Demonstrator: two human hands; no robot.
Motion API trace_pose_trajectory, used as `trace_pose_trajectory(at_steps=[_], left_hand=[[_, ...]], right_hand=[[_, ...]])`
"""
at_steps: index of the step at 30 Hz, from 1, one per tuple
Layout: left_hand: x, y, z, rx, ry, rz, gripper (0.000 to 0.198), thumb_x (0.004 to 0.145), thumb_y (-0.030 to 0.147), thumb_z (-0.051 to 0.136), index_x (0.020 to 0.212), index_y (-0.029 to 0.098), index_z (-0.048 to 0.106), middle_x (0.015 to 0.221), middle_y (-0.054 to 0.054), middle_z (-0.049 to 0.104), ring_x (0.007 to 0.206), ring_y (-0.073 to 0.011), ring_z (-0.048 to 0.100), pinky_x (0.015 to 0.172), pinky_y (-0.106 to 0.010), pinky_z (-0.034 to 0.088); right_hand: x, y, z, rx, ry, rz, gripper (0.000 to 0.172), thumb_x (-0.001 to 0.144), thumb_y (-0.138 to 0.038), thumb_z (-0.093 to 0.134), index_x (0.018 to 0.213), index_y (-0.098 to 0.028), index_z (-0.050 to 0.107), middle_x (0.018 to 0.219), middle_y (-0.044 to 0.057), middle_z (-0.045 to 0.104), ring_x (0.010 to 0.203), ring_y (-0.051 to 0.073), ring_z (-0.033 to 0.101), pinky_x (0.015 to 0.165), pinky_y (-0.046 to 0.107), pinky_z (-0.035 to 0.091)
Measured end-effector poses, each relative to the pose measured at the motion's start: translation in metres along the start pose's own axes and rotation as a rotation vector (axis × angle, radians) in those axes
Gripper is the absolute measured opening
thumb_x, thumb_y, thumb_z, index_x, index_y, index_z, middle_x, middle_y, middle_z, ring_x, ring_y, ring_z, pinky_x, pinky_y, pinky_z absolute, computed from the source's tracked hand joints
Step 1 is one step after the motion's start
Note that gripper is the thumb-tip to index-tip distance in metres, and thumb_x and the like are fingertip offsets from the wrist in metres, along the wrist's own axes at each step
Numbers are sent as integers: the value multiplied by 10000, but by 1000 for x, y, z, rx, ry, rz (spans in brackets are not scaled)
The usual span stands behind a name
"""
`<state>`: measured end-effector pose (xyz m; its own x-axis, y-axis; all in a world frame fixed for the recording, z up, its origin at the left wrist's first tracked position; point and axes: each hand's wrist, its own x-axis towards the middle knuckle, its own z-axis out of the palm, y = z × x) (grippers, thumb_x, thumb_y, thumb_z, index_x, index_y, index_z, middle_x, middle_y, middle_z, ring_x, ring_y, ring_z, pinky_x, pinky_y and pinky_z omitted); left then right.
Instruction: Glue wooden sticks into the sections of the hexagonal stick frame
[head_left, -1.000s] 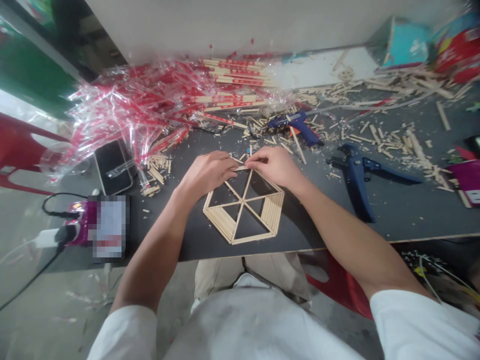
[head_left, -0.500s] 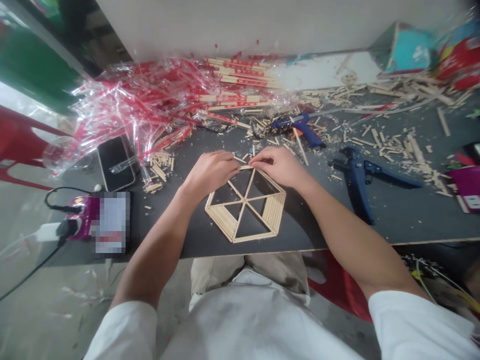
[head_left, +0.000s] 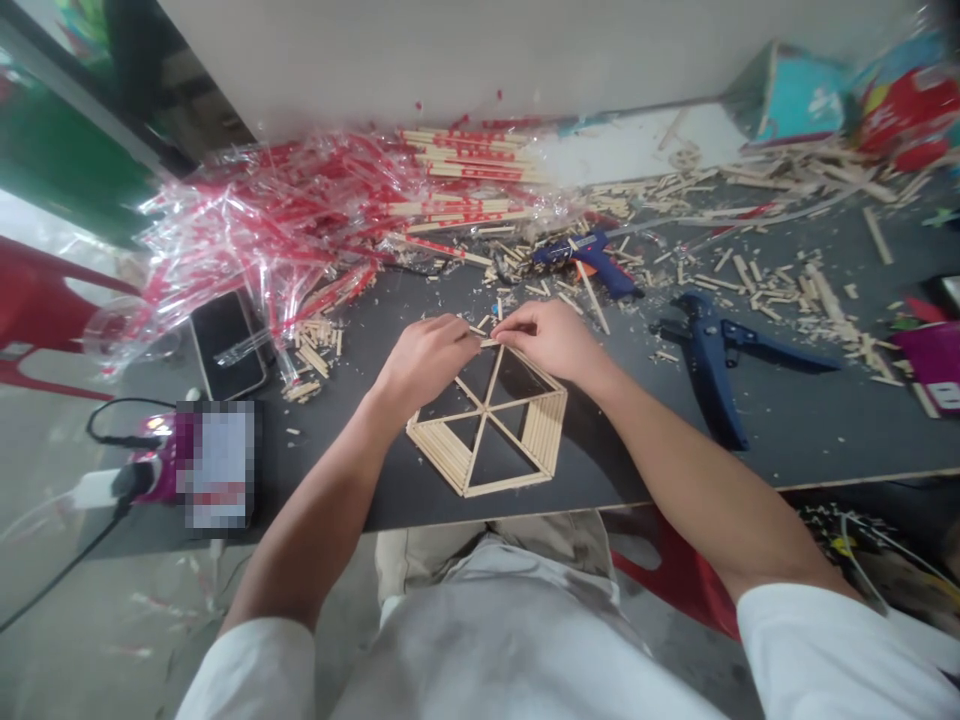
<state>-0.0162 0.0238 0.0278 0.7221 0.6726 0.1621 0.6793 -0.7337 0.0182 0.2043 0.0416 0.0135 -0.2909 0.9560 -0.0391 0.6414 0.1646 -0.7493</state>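
A flat hexagon frame of thin wooden sticks with spokes to its middle lies on the dark table near its front edge. My left hand and my right hand meet at the frame's far corner. Both pinch the same short wooden stick between thumb and fingertips, holding it on the top edge of the frame. My forearms reach in from either side over the table's front edge.
A pile of red-and-clear wrappers covers the back left. A phone and a purple device with cables lie left. A blue glue gun and blue cutters lie right, among scattered stick offcuts.
My hands stay pinched on the stick at the frame's far corner. The view has shifted slightly; the frame has not visibly moved.
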Motion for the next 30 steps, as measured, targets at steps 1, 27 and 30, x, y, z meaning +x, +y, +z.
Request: trace_pose_trajectory(at_steps=[1, 27, 30], left_hand=[[1, 2, -2, 56, -9, 15, 312, 1086, 240, 478, 1018, 161, 772, 900, -77, 735, 832, -195, 668, 690, -305, 462], [11, -18, 31, -1507, 613, -593, 562, 788, 689, 815, 943, 212, 561, 857, -57, 816, 710, -173, 782, 683, -285, 618], [10, -18, 29, -1600, 580, -648, 568, 752, 680, 850, 922, 226, 554, 882, -32, 810, 748, -158, 776, 741, -289, 628]], right_hand=[[-1, 0, 0, -5, -5, -4, 134, 864, -160, 747, 877, -228, 862, 925, 65, 820, 836, 231, 742, 821, 373, 550], [25, 98, -56, -417, 489, 229, 299, 934, -326, 575, 1130, -129, 687, 1157, 259, 686, 1188, 420, 629, 1055, 568, 455], [24, 91, -55, -335, 562, 285, 345, 945, -352, 538, 1228, -160, 582, 1121, 245, 698, 1090, 428, 677, 977, 584, 485]])
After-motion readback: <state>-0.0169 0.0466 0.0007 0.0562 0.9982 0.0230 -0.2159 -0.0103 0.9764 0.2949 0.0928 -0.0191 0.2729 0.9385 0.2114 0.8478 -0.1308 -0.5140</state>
